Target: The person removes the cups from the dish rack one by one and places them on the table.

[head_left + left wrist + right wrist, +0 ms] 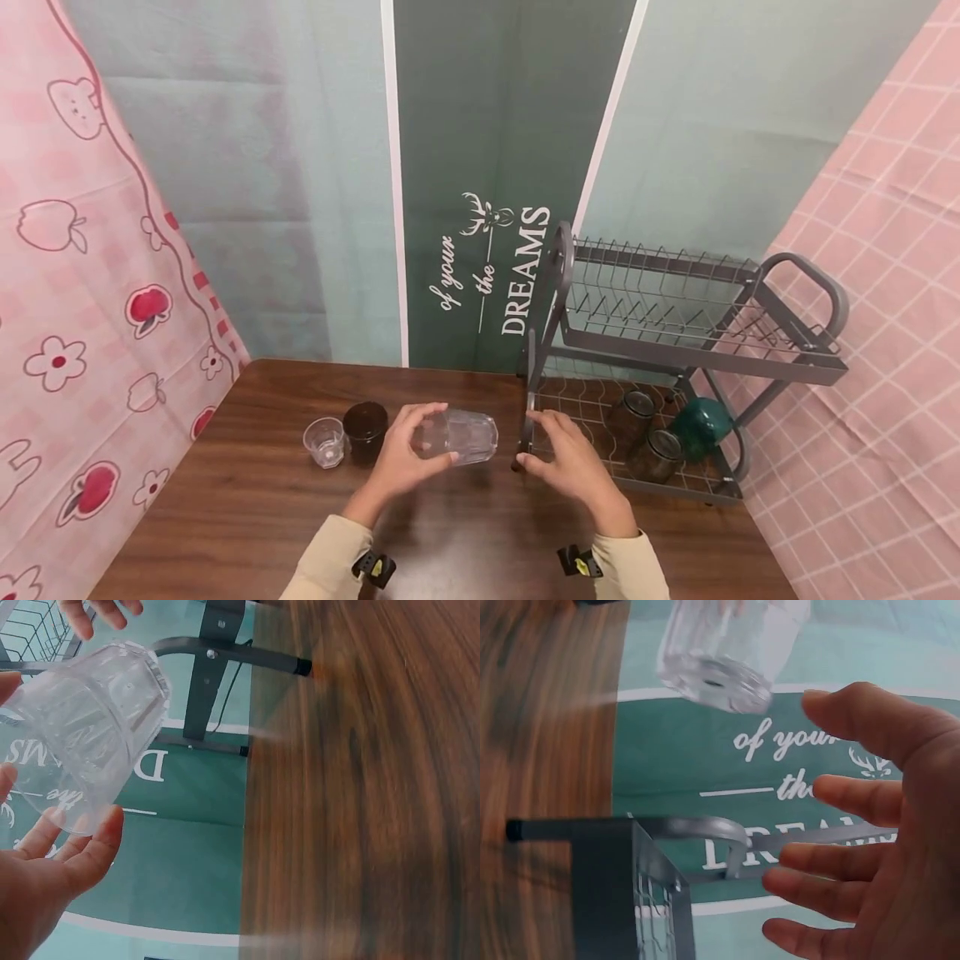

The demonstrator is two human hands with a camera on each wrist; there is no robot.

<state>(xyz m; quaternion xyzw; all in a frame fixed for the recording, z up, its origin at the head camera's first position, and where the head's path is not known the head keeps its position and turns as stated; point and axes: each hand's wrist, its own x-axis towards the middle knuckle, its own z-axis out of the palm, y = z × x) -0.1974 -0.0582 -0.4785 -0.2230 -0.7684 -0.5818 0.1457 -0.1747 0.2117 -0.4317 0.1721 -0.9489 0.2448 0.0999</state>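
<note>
A clear faceted cup (472,437) lies tilted on its side above the wooden table, its base toward the right. My left hand (405,450) holds it near the rim between thumb and fingers; the left wrist view shows the fingertips on the clear cup (97,727). To the right of the cup, my right hand (570,458) is held apart from it, fingers spread and holding nothing. The right wrist view shows a gap between the right hand (870,825) and the cup's base.
A small clear cup (326,442) and a dark brown cup (365,427) stand left of my left hand. At the right is a grey two-tier dish rack (690,354); its lower tier holds brownish glasses (660,455) and a teal glass (701,427). A curtain (517,125) hangs behind.
</note>
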